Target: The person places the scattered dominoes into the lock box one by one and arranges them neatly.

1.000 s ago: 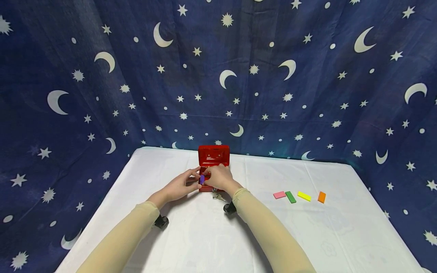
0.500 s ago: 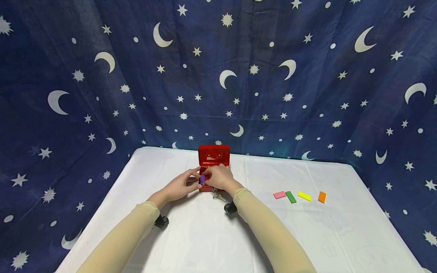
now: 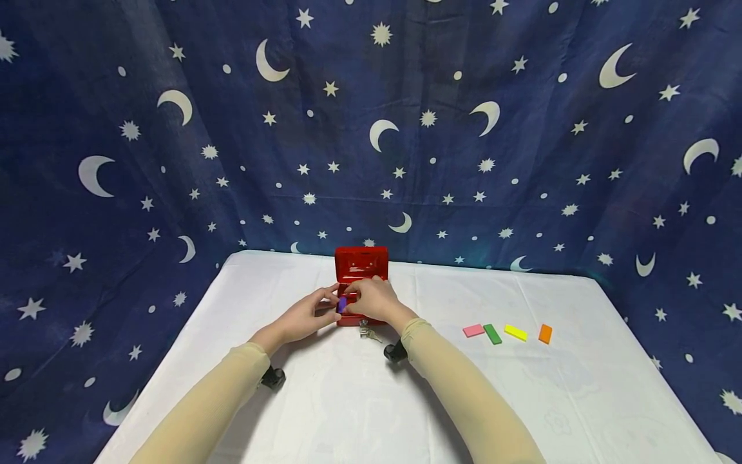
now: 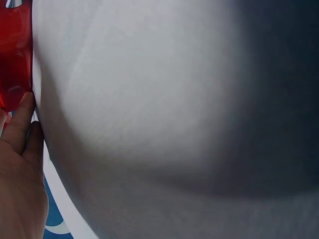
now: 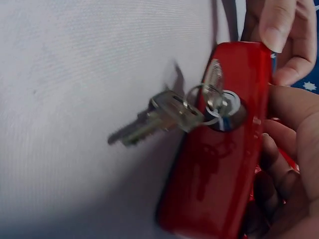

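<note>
A small red cash box (image 3: 362, 263) stands with its lid raised at the back middle of the white table. My left hand (image 3: 306, 317) holds its left side, thumb at the front corner, fingers along the side, as the left wrist view shows in part. Over the open tray is my right hand (image 3: 373, 300), fingers bent down inside. It pinches a purple block (image 3: 342, 305) near the left wall; its fingertips are partly hidden. In the right wrist view a key sits in the front lock, and more keys (image 5: 162, 115) hang from its ring.
To the right on the table lie a pink block (image 3: 473, 330), a green block (image 3: 492, 334), a yellow block (image 3: 515, 332) and an orange block (image 3: 545, 334). A dark blue curtain (image 3: 324, 142) with moons and stars hangs behind the table.
My right wrist has shifted slightly to the right, its fingers still inside the box. The left hand, the cash box and the loose blocks stay as they were.
</note>
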The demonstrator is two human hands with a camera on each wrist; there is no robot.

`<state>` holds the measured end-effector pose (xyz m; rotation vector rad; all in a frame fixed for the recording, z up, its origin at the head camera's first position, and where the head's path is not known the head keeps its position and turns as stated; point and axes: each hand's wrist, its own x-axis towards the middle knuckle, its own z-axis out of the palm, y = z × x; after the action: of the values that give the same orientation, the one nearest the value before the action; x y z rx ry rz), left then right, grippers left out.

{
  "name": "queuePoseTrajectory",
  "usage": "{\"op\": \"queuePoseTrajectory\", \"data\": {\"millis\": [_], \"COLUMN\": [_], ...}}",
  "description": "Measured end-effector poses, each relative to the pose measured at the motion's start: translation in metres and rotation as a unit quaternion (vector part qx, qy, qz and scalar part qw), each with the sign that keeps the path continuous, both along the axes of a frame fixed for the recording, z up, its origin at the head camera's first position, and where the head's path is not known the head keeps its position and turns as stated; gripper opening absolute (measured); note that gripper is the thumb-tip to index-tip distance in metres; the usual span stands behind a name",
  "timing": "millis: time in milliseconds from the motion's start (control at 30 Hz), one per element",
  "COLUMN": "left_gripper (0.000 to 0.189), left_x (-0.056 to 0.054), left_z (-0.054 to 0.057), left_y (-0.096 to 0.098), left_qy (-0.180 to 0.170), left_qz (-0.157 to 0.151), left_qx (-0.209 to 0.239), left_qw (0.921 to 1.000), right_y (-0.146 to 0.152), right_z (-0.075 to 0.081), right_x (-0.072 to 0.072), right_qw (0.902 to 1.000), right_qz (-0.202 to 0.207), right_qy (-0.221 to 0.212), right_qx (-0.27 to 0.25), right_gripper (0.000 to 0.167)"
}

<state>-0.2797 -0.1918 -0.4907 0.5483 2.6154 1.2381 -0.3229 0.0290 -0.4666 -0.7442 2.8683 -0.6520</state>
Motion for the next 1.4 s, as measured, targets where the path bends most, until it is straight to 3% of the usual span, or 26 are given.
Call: {"op": "queuePoseTrajectory", "data": {"millis": [333,767,1133,1400], "left_gripper": [0.039,0.034,0.036,0.035], "left_x": [0.001,0.002,0.006,0.011], "left_z": [0.000,-0.003,-0.004,-0.004], "left_y": [0.000,-0.003,-0.003,-0.002], "left_qy": [0.001,-0.008,0.001,0.011], "left_qz": [-0.015,-0.003,-0.006,-0.006], "left_qx": [0.035,0.019,0.019,0.025], "left_qw": [0.9993,0.9998,0.9998,0.9996], "right_y": [0.024,0.079,0.145,0.197], "right_z": [0.020,0.046,0.050,0.042], "right_x": [0.006,0.024,0.047,0.066], "right_qw": [0.9996,0.9985,0.9970,0.9948], "right_qz": [0.008,0.006,-0.018,-0.041], "right_qy": [0.005,0.034,0.037,0.037], "right_qx": [-0.026,-0.042,-0.066,-0.086], "right_gripper": [0.046,0.044,0.043,0.044]}}
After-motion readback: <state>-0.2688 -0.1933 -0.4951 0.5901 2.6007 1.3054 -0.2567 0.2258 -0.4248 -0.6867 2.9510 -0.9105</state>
